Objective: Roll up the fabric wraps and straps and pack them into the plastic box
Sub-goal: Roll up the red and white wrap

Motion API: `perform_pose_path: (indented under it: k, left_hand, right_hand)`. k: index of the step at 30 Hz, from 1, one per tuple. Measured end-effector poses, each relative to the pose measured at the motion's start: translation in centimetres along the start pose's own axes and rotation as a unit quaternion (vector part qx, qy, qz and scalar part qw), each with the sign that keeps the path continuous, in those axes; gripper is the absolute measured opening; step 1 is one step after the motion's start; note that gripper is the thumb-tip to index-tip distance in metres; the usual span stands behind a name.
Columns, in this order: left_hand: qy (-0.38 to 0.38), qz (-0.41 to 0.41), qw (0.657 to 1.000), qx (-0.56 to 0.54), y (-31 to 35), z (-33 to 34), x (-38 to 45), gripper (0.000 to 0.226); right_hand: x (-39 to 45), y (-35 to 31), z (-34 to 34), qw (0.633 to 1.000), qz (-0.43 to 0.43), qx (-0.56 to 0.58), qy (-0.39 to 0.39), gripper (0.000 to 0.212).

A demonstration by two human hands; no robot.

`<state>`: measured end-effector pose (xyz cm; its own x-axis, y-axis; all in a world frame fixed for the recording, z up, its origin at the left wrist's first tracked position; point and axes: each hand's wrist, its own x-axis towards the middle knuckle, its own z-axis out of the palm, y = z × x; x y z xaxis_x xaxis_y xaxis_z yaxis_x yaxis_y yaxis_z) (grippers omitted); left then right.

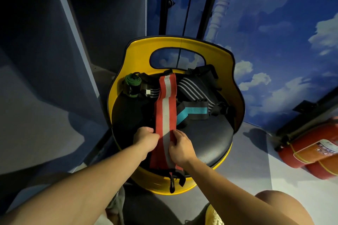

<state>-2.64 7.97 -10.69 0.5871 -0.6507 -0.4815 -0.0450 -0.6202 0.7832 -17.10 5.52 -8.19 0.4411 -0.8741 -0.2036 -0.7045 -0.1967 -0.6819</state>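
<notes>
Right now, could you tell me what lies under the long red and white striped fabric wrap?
The red and white striped fabric wrap lies on the yellow chair's black padded seat, crossing a black and teal strap. Anything else beneath is covered.

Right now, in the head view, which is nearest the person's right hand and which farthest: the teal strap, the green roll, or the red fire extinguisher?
From the right hand:
1. Teal strap, just beyond it on the seat, slightly right.
2. Green roll, far-left corner of the seat.
3. Red fire extinguisher, off the seat, on the floor at far right.
</notes>
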Motion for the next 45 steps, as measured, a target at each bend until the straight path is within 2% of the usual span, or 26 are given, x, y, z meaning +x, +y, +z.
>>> perform_pose_path:
  k: [5,7,11,14,18,20,24,28,34,40,45]
  left_hand:
    - [-0.006,0.003,1.0,-0.013,-0.4,-0.2,0.0,0.045]
    - [-0.005,0.017,1.0,0.016,-0.6,-0.4,-0.3,0.043]
    - [0.008,0.052,0.994,0.1,-1.0,-1.0,-0.8,0.027]
    - [0.006,0.039,0.993,0.111,-1.2,-1.2,-1.6,0.011]
    - [-0.006,-0.004,0.996,0.087,-1.7,-1.4,-3.1,0.018]
    - [-0.01,-0.005,0.997,0.073,-2.2,-1.5,-3.5,0.012]
    - [-0.026,-0.011,0.999,0.038,-2.6,-1.7,-4.1,0.015]
    - [-0.04,-0.03,0.999,-0.002,-2.7,-1.7,-4.5,0.019]
    - [-0.074,-0.055,0.995,-0.047,-3.0,-1.6,-5.0,0.028]
    - [-0.128,-0.098,0.987,0.003,-3.7,-1.5,-6.2,0.038]
    - [-0.136,-0.102,0.985,-0.018,-3.9,-0.9,-6.7,0.047]
  right_hand:
    - [-0.1,0.2,0.4,1.0,-0.005,-0.006,-0.02,0.041]
    - [-0.3,0.1,0.5,1.0,-0.001,-0.013,-0.022,0.042]
    - [-0.7,0.5,0.3,0.999,0.021,-0.028,-0.01,0.043]
    - [-1.0,1.5,-0.1,0.996,0.049,-0.08,-0.005,0.036]
    - [-2.0,2.3,-0.7,0.991,0.069,-0.117,-0.011,0.04]
    - [-2.3,2.8,-0.5,0.991,0.066,-0.119,-0.015,0.039]
    - [-2.7,3.2,0.3,0.993,0.075,-0.087,-0.002,0.029]
    - [-2.4,3.3,0.7,0.994,0.071,-0.078,0.013,0.028]
    - [-2.4,3.7,0.2,0.987,0.072,-0.139,0.023,0.033]
    - [-2.7,4.0,0.5,0.99,0.065,-0.119,0.023,0.03]
    - [-2.9,3.7,0.6,0.987,0.052,-0.153,-0.006,0.027]
